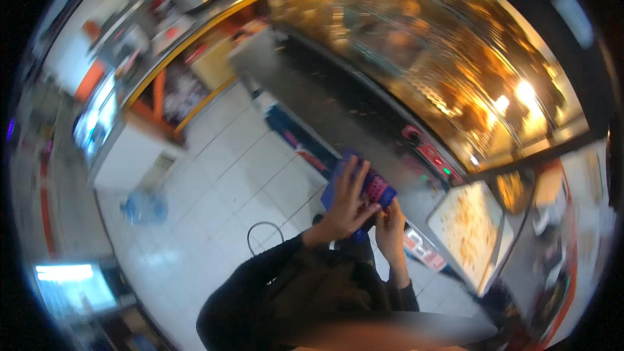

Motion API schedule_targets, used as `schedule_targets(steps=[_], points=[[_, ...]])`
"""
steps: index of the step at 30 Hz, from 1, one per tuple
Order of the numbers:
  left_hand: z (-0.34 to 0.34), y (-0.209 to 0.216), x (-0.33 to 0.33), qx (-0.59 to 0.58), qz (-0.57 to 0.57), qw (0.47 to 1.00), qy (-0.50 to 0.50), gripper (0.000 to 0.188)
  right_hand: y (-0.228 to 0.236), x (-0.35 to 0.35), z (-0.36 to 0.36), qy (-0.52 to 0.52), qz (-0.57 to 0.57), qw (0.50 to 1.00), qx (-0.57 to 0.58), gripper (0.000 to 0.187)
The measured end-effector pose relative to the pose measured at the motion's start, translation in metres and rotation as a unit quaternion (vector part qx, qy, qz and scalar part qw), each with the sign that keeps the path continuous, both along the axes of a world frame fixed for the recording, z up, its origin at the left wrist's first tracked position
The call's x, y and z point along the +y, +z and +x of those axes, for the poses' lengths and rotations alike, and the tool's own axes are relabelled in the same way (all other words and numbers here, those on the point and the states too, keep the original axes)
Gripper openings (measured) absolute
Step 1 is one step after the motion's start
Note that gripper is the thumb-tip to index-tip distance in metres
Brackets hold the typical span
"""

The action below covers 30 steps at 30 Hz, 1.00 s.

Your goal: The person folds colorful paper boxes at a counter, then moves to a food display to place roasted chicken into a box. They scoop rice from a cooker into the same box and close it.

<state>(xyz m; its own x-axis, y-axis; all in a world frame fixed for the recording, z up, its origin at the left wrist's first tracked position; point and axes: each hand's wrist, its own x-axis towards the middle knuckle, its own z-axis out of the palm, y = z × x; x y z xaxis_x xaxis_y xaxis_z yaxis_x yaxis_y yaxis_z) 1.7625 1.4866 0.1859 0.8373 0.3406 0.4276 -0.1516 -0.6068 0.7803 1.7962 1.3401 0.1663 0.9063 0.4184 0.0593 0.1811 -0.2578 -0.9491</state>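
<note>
By steel counter point(312, 97), blurred purple packet point(379, 188), partly behind left hand point(346, 209)

Through my feed, I see a dark, black-looking top point(325, 286); its left sleeve point(257, 279) looks loose and runs almost to the wrist, while the right sleeve point(408, 298) leaves some forearm bare.

- Floor point(214, 175), white tile: one translucent blue water jug point(144, 210); one thin dark loop point(265, 223).
- Counter point(312, 101), metal: one white cutting board point(448, 224), right end, bearing scattered brown scraps point(467, 220).
</note>
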Motion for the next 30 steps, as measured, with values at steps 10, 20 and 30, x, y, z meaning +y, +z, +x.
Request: schedule_targets(steps=[10,20,30], points=[[-0.022,-0.044,0.07,0.069,0.164,0.969,0.174,0.066,0.05,0.038,0.013,0.128,0.098,0.985,0.053,0.02],[-0.003,-0.078,0.066,0.078,0.403,0.902,0.134,0.07,0.083,-0.011,0.037,0.207,-0.204,0.948,-0.128,0.029],[-0.023,-0.074,0.026,0.206,-0.036,0.939,-0.272,0.045,0.009,-0.074,0.049,0.082,-0.022,0.95,0.3,0.035]])
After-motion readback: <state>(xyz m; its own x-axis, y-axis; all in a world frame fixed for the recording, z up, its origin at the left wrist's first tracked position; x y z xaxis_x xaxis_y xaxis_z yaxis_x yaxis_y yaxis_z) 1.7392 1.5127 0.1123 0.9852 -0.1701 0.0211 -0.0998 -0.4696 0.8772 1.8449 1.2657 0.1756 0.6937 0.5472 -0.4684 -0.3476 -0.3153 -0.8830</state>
